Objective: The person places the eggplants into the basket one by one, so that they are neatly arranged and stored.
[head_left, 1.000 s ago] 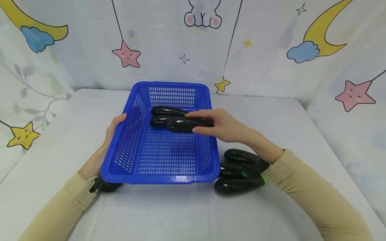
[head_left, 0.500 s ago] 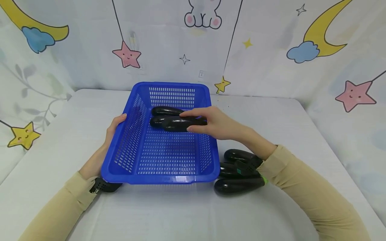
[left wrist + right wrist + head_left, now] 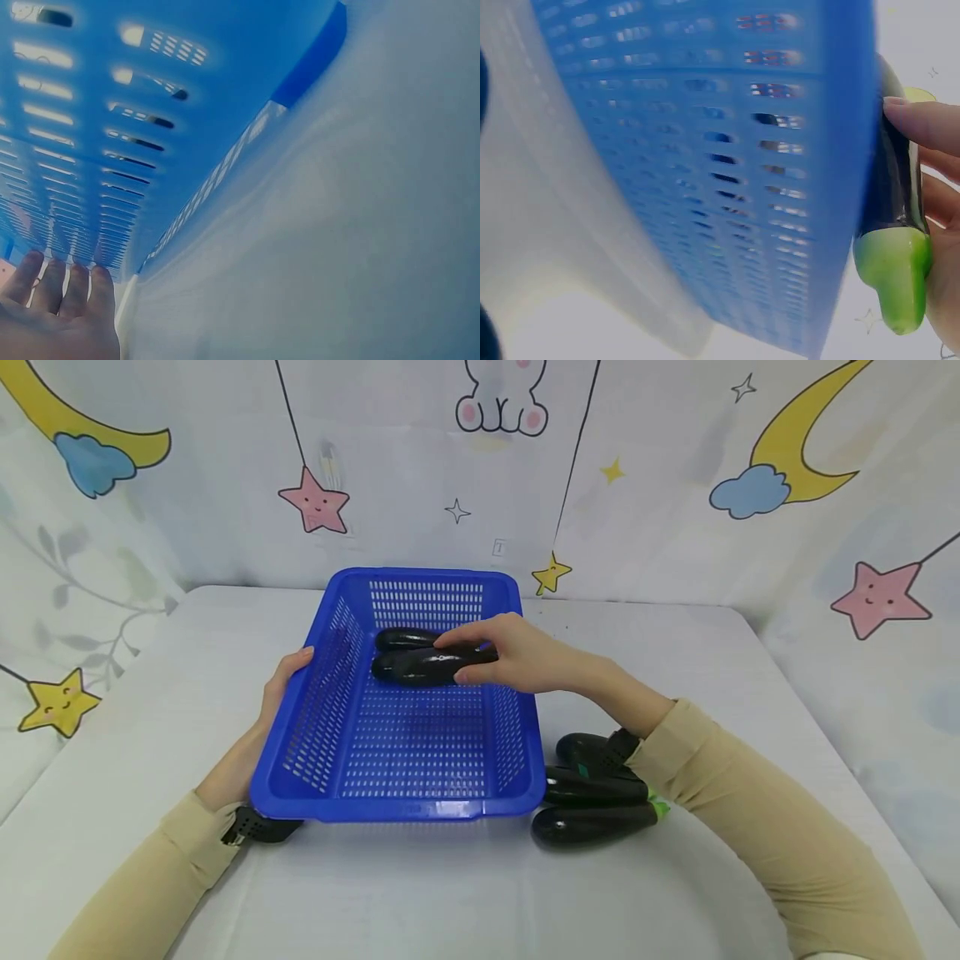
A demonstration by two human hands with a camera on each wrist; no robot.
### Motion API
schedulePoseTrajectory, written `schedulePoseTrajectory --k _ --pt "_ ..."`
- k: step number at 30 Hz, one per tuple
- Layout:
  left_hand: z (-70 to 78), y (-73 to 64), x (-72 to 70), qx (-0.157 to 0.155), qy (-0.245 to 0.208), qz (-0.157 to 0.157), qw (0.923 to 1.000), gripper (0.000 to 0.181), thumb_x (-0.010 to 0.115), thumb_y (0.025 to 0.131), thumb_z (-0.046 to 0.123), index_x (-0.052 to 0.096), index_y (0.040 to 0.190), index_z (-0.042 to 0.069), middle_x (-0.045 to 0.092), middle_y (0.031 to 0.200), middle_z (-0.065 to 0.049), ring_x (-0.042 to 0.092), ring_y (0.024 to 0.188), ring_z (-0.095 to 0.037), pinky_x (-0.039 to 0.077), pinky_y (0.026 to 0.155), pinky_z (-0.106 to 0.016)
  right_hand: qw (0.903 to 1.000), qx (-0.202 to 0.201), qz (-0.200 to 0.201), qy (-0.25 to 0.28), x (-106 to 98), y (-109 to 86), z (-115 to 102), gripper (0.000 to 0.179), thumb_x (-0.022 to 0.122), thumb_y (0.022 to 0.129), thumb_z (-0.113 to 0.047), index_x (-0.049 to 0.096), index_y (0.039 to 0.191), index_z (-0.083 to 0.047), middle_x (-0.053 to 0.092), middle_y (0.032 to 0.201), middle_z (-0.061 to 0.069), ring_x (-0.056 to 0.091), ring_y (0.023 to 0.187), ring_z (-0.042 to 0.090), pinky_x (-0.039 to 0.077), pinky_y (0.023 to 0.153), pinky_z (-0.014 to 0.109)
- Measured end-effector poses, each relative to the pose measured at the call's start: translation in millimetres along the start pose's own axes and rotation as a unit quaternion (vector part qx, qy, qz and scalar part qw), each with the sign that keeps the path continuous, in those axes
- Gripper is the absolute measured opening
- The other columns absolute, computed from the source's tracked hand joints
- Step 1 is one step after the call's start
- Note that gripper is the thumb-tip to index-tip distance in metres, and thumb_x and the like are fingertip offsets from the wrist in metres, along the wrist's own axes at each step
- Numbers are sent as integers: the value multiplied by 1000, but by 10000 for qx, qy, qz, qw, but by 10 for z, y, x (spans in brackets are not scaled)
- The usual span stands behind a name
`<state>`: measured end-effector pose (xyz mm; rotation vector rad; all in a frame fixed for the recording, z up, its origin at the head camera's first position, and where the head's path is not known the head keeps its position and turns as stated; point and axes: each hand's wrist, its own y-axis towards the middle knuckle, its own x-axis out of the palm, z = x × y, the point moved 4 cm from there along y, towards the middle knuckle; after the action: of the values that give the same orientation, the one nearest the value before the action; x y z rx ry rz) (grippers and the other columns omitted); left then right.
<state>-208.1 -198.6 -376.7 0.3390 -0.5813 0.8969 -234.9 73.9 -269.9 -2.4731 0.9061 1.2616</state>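
Note:
In the head view a blue plastic basket (image 3: 397,810) with slotted walls stands in the middle. My left hand (image 3: 273,702) grips its left side; the left wrist view shows several fingertips (image 3: 101,277) against the slotted outside. My right hand (image 3: 521,656) reaches over the right rim and pinches a dark eggplant (image 3: 427,668) between thumb and fingers. The right wrist view shows the held eggplant's green stem end (image 3: 896,262) beside the basket wall. Another eggplant (image 3: 405,638) lies behind it in the basket. A third, by the held one's left end, is mostly hidden.
On the white table (image 3: 420,893), right of the basket, lie an eggplant at the front (image 3: 592,823), one in the middle (image 3: 596,787) and one at the back (image 3: 573,749), partly under my right wrist. A patterned white curtain (image 3: 420,460) hangs behind.
My right hand has moved left and slightly away from me, carrying the eggplant further over the others in the basket. My left hand and the basket stay nearly still.

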Motion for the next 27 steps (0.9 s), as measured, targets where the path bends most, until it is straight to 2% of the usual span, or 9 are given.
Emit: schedulePoseTrajectory --k 3,9,14,19,22,24,27 --pt "0 0 4 -35 34 52 10000 45 21 104 43 35 137 15 56 110 0 57 93 -11 49 80 -25 10000 7 -77 -10 -42 52 -52 39 68 94 -14 63 132 -9 67 128 6 59 108 19 50 91 38" --pt "-4 -14 5 -150 154 174 9996 49 22 104 46 26 143 17 53 113 2 55 96 -10 48 82 -25 9998 -37 -181 -47 -107 176 -143 39 69 94 -14 64 132 -8 67 126 5 59 112 18 51 94 34" --pt "-4 -13 7 -101 79 148 9998 47 22 104 44 30 141 17 55 113 1 56 97 -11 47 84 -26 9995 -10 -258 -168 -147 280 -221 40 68 95 -17 62 134 -8 66 130 6 61 117 18 50 98 33" --pt "-3 -22 -6 -208 582 427 9972 57 22 103 49 15 150 18 47 121 2 50 105 -11 44 91 -28 9991 66 -373 -178 -144 391 -273 40 66 97 -19 62 135 -9 66 129 4 61 116 16 47 102 33" --pt "-2 -31 -15 -299 792 553 9949 58 23 102 51 13 151 21 44 124 1 47 108 -12 42 94 -29 9987 95 -464 -169 -113 462 -281 40 65 97 -19 61 136 -9 65 130 4 60 118 15 45 104 34" --pt "-3 -30 -12 -302 694 478 9960 54 23 102 51 18 148 22 47 123 1 49 106 -12 43 93 -29 9984 105 -520 -170 -82 509 -282 40 64 98 -19 60 137 -9 65 131 4 60 120 15 44 105 33" --pt "-10 -24 5 -240 273 141 9992 48 22 103 48 30 143 22 53 117 1 54 102 -12 46 90 -29 9980 110 -587 -194 -23 576 -277 40 64 98 -19 60 137 -10 64 131 4 59 119 15 43 105 32"
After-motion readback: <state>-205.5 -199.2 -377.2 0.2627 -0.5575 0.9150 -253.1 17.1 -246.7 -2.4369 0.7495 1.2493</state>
